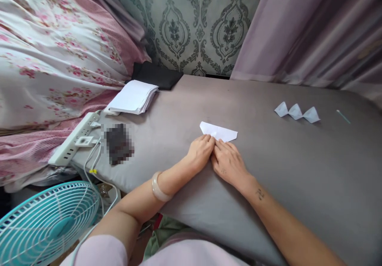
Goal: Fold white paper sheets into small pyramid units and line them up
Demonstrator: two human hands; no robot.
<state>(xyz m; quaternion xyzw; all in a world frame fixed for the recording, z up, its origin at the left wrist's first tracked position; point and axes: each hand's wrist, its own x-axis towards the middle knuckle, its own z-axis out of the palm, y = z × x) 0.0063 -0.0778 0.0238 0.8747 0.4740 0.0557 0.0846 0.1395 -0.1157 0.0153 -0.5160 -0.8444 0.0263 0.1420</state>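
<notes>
A folded white sheet of paper lies on the grey-covered table in front of me, its two far corners angled off. My left hand presses on its near edge with curled fingers. Right beside it, my right hand rests on the same edge, fingers bent together over the paper. The thumbs and the fingertips' exact hold are partly hidden. Farther right stand three small folded paper shapes in a row, joined or touching at their corners.
A stack of white paper lies at the back left, with a black folded item behind it. A power strip with cables runs along the left edge. A blue fan stands lower left. A thin stick lies far right.
</notes>
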